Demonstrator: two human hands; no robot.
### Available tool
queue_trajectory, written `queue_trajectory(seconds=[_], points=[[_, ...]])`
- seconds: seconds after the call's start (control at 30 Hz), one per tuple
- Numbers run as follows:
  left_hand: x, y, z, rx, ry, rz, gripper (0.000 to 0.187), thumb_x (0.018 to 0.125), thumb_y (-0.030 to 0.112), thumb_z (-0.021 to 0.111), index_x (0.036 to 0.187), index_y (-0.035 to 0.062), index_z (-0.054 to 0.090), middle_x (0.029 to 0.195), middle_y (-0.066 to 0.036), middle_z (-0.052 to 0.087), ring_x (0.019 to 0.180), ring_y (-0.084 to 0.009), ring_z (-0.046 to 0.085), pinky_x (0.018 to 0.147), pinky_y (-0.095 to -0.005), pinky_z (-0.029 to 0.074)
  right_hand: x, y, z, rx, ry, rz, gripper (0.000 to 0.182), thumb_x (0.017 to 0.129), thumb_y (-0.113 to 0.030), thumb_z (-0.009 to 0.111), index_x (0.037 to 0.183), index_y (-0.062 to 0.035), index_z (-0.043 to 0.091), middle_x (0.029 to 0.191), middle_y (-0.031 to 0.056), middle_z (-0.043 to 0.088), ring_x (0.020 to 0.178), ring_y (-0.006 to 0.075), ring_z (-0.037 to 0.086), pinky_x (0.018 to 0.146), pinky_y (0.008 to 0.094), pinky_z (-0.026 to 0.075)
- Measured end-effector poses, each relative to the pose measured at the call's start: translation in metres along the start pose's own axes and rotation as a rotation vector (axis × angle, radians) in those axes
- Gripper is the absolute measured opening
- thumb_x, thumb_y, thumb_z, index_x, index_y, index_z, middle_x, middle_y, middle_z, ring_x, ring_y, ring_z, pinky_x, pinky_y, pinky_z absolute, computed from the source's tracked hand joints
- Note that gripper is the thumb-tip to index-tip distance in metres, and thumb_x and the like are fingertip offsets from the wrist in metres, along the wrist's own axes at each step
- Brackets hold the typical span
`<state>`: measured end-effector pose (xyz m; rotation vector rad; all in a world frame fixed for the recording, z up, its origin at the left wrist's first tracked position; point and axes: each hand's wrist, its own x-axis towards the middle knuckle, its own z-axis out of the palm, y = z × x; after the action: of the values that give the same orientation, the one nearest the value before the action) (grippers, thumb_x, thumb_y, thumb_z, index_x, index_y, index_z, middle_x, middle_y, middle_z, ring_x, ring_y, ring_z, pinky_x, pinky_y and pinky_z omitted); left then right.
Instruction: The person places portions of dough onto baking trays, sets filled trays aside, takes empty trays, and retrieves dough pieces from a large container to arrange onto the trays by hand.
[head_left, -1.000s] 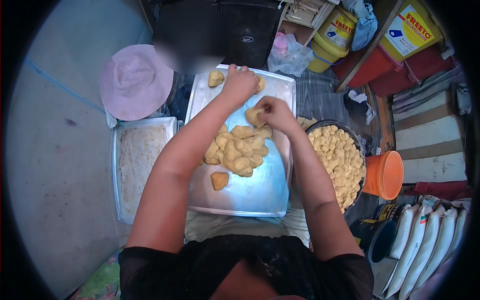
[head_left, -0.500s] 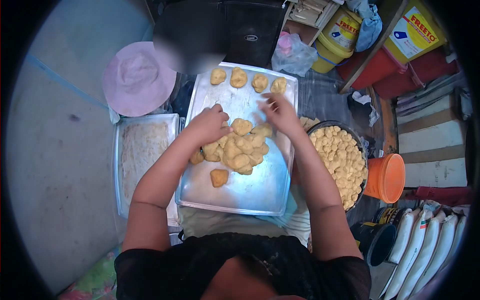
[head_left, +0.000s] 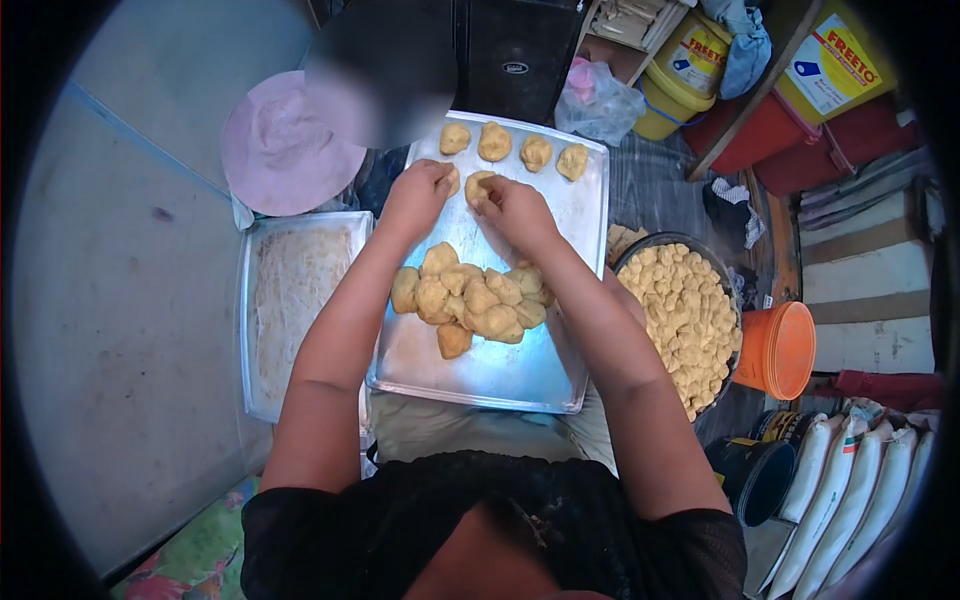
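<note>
Left hand: your left hand (head_left: 418, 195) is closed around a dough piece (head_left: 451, 179) that is mostly hidden, just below the far row on the tray (head_left: 520, 370).
Right hand: your right hand (head_left: 515, 210) grips a second dough piece (head_left: 478, 187) at the fingertips; the two hands sit just beside each other.
Far row: four dough balls (head_left: 494, 141) lie in a line just beyond both hands; well spaced from one another.
Pile: the dough pile (head_left: 470, 295) lies between your forearms, nearer to you than the hands; one loose lump (head_left: 453, 340) sits at its near edge.
Step in hand: judged as setting two pieces down to start a second row.
Next move: calls for releasing each piece apart from its neighbours; then reaching back to the pile.
Right of the right forearm: a bowl (head_left: 722, 300) heaped with more dough.
</note>
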<state>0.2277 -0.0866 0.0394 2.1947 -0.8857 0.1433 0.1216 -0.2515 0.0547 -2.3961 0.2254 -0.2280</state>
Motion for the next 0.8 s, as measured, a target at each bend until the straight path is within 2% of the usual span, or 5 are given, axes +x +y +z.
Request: queue_trajectory(seconds=[0.2,0.3,0.43,0.67,0.8], points=[[-0.006,0.004,-0.014,0.045,-0.152,-0.127,0.031,0.081,0.016,0.070,0.110,0.0041,0.071,0.104,-0.018,0.063,0.097,-0.0368,0.062,0.087,-0.0431,0.049,-0.030,-0.031,0.011,0.069,-0.264,-0.124,0.039,0.080,-0.035,0.069,0.108,-0.0076,0.068,0.104,0.0181,0.068,0.097,0.0336,0.065,0.084,0.0441,0.050],[-0.001,0.003,-0.013,0.028,-0.136,-0.115,0.027,0.081,0.016,0.071,0.104,0.0038,0.072,0.102,-0.018,0.063,0.097,-0.0369,0.062,0.087,-0.0428,0.049,-0.022,-0.039,0.026,0.069,-0.505,-0.215,0.038,0.069,-0.022,0.074,0.104,-0.0064,0.070,0.101,0.0158,0.067,0.095,0.0319,0.065,0.086,0.0402,0.051],[-0.006,0.012,-0.019,0.074,-0.136,-0.064,0.021,0.083,0.016,0.070,0.097,0.0020,0.071,0.101,-0.018,0.062,0.094,-0.0364,0.062,0.085,-0.0432,0.049,-0.015,-0.020,-0.014,0.335,-0.129,-0.142,0.021,0.064,-0.010,0.070,0.084,-0.0044,0.072,0.084,0.0147,0.068,0.078,0.0271,0.066,0.075,0.0365,0.052],[-0.003,0.012,-0.008,0.111,-0.120,-0.015,0.022,0.084,0.012,0.067,0.103,0.0012,0.067,0.099,-0.016,0.059,0.088,-0.0348,0.062,0.079,-0.0412,0.049,-0.015,0.051,-0.044,0.065,0.107,-0.091,0.035,0.077,-0.006,0.068,0.112,-0.0051,0.068,0.093,0.0130,0.068,0.077,0.0184,0.064,0.073,0.0337,0.052],[0.003,0.010,-0.005,0.006,-0.080,-0.122,0.036,0.080,0.011,0.067,0.115,0.0050,0.063,0.099,-0.016,0.061,0.092,-0.0320,0.061,0.083,-0.0412,0.048,-0.058,0.057,-0.058,0.159,-0.166,0.080,0.037,0.074,-0.011,0.074,0.110,-0.0042,0.068,0.098,0.0138,0.068,0.088,0.0228,0.066,0.082,0.0325,0.052]])
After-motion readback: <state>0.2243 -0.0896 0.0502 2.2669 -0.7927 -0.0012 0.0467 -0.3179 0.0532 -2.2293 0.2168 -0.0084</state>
